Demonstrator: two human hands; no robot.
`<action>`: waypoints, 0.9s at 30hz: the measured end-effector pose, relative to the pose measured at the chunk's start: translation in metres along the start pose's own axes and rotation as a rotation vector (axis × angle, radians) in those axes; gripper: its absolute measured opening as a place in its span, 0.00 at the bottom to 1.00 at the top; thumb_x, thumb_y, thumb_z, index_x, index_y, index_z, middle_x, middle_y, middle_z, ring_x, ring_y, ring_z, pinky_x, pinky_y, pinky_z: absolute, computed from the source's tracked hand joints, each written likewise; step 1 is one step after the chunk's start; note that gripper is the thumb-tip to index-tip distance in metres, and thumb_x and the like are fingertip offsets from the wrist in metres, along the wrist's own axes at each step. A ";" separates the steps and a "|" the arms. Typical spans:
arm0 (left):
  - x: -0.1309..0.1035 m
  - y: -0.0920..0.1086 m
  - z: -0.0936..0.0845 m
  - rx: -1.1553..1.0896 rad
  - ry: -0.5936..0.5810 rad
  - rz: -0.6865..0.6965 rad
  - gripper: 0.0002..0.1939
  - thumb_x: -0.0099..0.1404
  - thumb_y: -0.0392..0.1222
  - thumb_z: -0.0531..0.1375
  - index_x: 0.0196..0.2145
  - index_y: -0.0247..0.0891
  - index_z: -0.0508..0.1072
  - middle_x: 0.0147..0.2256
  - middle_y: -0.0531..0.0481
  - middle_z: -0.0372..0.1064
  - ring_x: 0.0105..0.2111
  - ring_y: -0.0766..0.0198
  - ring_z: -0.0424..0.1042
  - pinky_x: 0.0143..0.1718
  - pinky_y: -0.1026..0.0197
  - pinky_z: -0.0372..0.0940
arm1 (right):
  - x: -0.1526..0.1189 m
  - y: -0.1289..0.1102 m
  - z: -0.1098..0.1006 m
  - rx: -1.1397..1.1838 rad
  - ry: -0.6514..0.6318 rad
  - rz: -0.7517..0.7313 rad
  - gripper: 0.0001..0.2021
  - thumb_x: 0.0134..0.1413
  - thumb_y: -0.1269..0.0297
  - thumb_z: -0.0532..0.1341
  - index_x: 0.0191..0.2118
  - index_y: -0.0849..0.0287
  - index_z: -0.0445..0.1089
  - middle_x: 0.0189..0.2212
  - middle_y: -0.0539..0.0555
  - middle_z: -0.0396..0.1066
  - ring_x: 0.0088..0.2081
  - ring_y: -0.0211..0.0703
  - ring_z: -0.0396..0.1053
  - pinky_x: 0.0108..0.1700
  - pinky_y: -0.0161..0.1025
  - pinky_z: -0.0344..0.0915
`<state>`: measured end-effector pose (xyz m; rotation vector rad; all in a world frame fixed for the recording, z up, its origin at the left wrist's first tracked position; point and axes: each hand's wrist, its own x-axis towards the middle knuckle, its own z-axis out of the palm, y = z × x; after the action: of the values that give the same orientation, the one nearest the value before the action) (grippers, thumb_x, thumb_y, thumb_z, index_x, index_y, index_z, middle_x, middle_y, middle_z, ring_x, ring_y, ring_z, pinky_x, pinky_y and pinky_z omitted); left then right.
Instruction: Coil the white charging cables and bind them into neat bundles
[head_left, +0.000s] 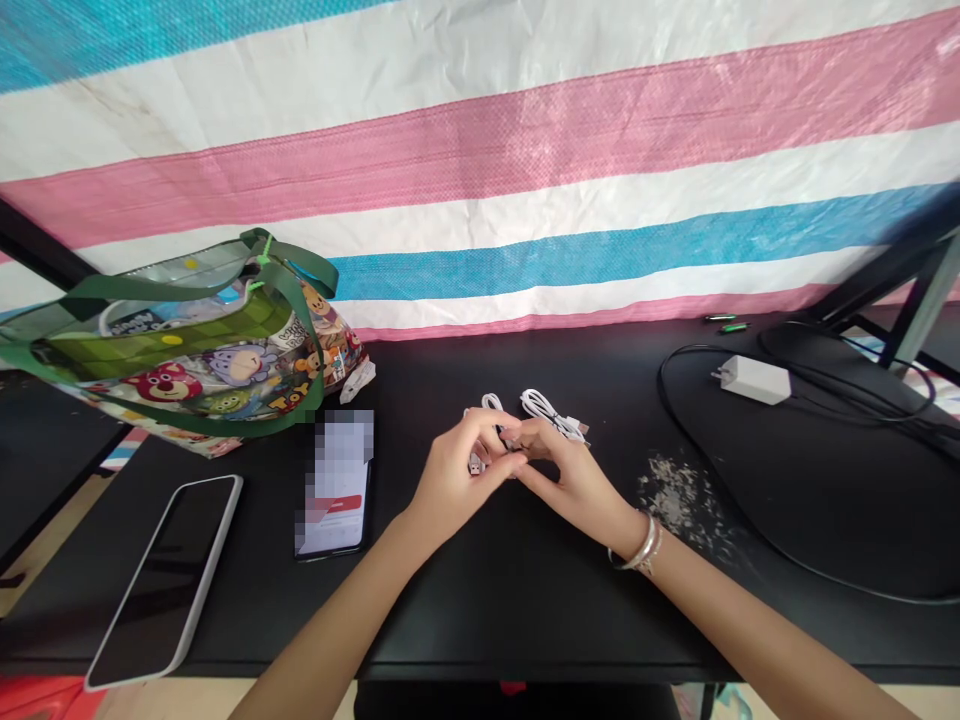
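Although it is partly hidden, a white cable (491, 402) is between the left hand (452, 472), whose fingers clamp it, and the right hand (576, 478), whose finger grip I cannot tell; another cable (546, 410) lies just beyond, on the table (495, 620)

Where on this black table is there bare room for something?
Bare tabletop lies between the white cables and striped sheet, between the left forearm and right forearm, and inside the curve of the black cord, nearer than the white charger. The left side is crowded with the bag, white-edged phone and lit phone; light scraps lie right of the right hand.
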<state>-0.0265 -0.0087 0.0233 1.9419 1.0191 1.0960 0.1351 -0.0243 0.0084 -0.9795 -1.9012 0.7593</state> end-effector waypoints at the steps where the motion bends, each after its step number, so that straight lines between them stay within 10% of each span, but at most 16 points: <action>1: -0.001 0.001 0.002 -0.023 -0.026 -0.004 0.06 0.61 0.40 0.59 0.37 0.40 0.71 0.24 0.56 0.69 0.23 0.71 0.68 0.28 0.67 0.67 | 0.000 -0.001 0.000 0.009 0.001 -0.004 0.04 0.61 0.64 0.54 0.40 0.56 0.62 0.29 0.51 0.75 0.31 0.39 0.75 0.33 0.36 0.72; 7: 0.001 0.002 0.003 -0.076 -0.037 0.008 0.03 0.61 0.38 0.57 0.33 0.39 0.71 0.25 0.55 0.71 0.23 0.69 0.69 0.27 0.67 0.65 | 0.002 -0.006 -0.003 -0.057 0.035 -0.034 0.09 0.63 0.62 0.53 0.31 0.56 0.64 0.25 0.49 0.74 0.26 0.37 0.73 0.30 0.33 0.69; 12: 0.003 -0.003 -0.004 0.292 -0.015 0.059 0.07 0.65 0.36 0.54 0.34 0.41 0.72 0.30 0.54 0.72 0.32 0.66 0.71 0.33 0.65 0.64 | 0.005 -0.003 -0.018 -0.249 0.165 -0.010 0.08 0.60 0.67 0.54 0.31 0.56 0.67 0.23 0.50 0.73 0.24 0.38 0.71 0.28 0.32 0.66; 20: 0.010 -0.001 -0.012 0.726 -0.176 -0.314 0.05 0.63 0.41 0.58 0.38 0.45 0.71 0.29 0.57 0.70 0.31 0.64 0.71 0.27 0.65 0.56 | 0.010 0.020 -0.056 -0.678 0.421 0.238 0.06 0.52 0.66 0.56 0.27 0.56 0.67 0.17 0.48 0.66 0.20 0.39 0.66 0.20 0.32 0.52; 27: 0.010 0.003 -0.010 0.717 -0.239 -0.403 0.10 0.61 0.46 0.59 0.41 0.45 0.68 0.27 0.58 0.71 0.28 0.64 0.70 0.25 0.65 0.52 | 0.003 0.045 -0.060 -0.946 0.237 0.221 0.06 0.49 0.70 0.57 0.24 0.55 0.66 0.23 0.54 0.71 0.29 0.48 0.67 0.21 0.35 0.52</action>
<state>-0.0313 0.0005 0.0339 2.1745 1.7240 0.2669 0.2021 0.0092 0.0017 -1.7718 -1.9478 -0.2124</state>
